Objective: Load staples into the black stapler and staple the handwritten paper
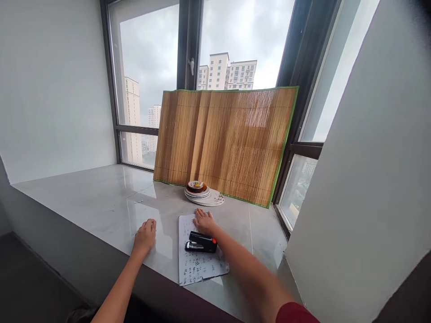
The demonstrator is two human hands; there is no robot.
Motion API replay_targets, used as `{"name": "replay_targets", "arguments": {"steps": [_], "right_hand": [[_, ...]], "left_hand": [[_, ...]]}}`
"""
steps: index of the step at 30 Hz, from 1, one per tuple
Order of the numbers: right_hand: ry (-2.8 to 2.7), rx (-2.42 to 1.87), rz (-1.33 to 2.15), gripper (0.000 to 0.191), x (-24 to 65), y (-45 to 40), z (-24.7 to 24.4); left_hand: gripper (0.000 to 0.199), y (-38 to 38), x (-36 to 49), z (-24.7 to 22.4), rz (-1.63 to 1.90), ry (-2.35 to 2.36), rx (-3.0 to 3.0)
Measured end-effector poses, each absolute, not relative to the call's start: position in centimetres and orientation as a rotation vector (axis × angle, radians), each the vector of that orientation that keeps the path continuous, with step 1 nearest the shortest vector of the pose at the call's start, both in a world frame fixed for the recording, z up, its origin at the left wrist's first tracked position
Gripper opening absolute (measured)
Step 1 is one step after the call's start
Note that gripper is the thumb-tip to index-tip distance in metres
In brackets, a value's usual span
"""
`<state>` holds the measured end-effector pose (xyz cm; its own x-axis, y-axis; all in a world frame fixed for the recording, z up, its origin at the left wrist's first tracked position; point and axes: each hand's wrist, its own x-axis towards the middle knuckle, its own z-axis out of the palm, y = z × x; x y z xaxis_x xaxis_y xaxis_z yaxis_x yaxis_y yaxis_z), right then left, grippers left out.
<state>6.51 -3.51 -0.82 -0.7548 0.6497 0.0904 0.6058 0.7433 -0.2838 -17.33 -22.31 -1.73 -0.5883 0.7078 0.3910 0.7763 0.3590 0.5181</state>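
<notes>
And here is the right hand (204, 221), open and palm down, fingers spread over the far right part of the white paper covered in dark handwriting (192, 271). Right there on the paper, on the near side of that hand, lies the black stapler with silver metal parts (201, 242), silver side facing left, an orange-red patch at its right end. That end sits right up against the line of the right forearm; whether they touch, I can't tell. The paper runs down to the near edge of the glossy pale grey tiled window ledge (90, 197), its near edge uneven.

Over to the left, the left hand (145, 235) is on the ledge, well apart from the paper, fingers loosely bent; the underside is hidden, so how far they close I can't tell.

Just beyond the right fingertips, a stack of round white and brown plates (197, 194) sits partly on a large white plate (216, 198). Behind it, the green-edged brown slatted mat (235, 143) leans upright against the dark-framed window (191, 36), pale tower blocks (218, 72) showing above it. At the near right, a dark red sleeve (296, 313) covers the upper arm.
</notes>
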Motion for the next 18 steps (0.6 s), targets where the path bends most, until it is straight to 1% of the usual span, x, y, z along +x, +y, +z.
{"name": "replay_targets", "arguments": {"steps": [4, 7, 9, 13, 16, 18], "right_hand": [[-2.777, -0.837, 0.365, 0.063, -0.8, -7.0, -0.7], [-2.791, -0.737, 0.392, 0.064, -4.6, -8.9, -0.7], [-2.786, -0.681, 0.430, 0.068, -5.8, -9.5, -0.8], [-2.752, -0.676, 0.474, 0.084, -5.3, -9.4, -0.7], [-2.781, -0.694, 0.466, 0.083, -3.5, -8.8, -0.7], [-2.798, -0.714, 0.451, 0.080, -2.0, -8.2, -0.7]], "left_hand": [[0.031, -22.5, -18.8, -1.9, -1.508, -2.511, -1.115], [0.030, -22.7, -19.7, -2.1, -1.642, -2.518, -1.013], [0.029, -22.9, -20.0, -2.2, -1.660, -2.506, -1.007], [0.026, -23.0, -20.1, -2.2, -1.624, -2.492, -1.020], [0.025, -22.9, -19.6, -2.3, -1.491, -2.483, -1.138], [0.028, -22.7, -18.9, -2.5, -1.335, -2.438, -1.291]]}}
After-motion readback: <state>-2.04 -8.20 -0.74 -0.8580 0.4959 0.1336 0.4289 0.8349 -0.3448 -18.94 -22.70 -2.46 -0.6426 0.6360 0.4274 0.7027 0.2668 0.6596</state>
